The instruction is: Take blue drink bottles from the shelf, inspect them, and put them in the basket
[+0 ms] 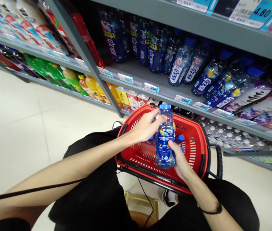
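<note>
A clear drink bottle [165, 146] with a blue label and blue cap stands nearly upright above the red shopping basket [131, 166]. My right hand [180, 160] grips it low on its right side, thumb across the label. Up by the bottle's neck, my left hand [149, 125] is closed with its fingertips against the bottle. Inside the basket, behind and beside the held bottle, more blue-capped bottles [179, 138] show in part. The held bottle hides some of them.
Shelves hold several blue drink bottles [158, 48], some leaning at the right [205, 75]. Price tags line the shelf edge [151, 87]. Juice cartons [132, 99] and small white-capped water bottles [222, 131] fill the lower shelf. A stool [142, 205] is below, between my legs.
</note>
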The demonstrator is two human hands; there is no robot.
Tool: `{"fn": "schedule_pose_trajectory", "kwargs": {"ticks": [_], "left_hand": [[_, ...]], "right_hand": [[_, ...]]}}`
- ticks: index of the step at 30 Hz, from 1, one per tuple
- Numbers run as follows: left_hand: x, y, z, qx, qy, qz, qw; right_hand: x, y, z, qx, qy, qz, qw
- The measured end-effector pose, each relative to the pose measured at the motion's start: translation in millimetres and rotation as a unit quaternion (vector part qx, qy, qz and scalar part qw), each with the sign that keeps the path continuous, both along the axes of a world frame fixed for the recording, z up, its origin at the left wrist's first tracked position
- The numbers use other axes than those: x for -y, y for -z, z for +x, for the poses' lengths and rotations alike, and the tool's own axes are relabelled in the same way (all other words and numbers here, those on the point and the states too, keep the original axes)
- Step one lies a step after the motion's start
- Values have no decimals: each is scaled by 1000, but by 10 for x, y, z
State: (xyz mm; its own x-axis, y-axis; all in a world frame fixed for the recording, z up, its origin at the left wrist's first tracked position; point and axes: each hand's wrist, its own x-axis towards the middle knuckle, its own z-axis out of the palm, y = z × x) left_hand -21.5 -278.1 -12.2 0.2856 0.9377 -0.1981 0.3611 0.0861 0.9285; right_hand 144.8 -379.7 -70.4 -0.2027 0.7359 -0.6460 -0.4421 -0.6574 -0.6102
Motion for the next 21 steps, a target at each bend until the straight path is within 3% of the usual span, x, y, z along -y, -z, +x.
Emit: {"fn": "schedule_pose_trajectory", "kwargs": {"ticks": [12, 16, 21], "left_hand": [[12, -16, 4, 63, 8, -16, 998], [51, -52, -5, 72, 42, -6, 996], [105, -135, -34, 49, 90, 44, 994]], "right_hand": [[0, -31, -5, -1, 7, 1, 1000], [-49, -109, -30, -60, 19, -21, 998], [-98, -131, -64, -12, 18, 13, 1000]]}}
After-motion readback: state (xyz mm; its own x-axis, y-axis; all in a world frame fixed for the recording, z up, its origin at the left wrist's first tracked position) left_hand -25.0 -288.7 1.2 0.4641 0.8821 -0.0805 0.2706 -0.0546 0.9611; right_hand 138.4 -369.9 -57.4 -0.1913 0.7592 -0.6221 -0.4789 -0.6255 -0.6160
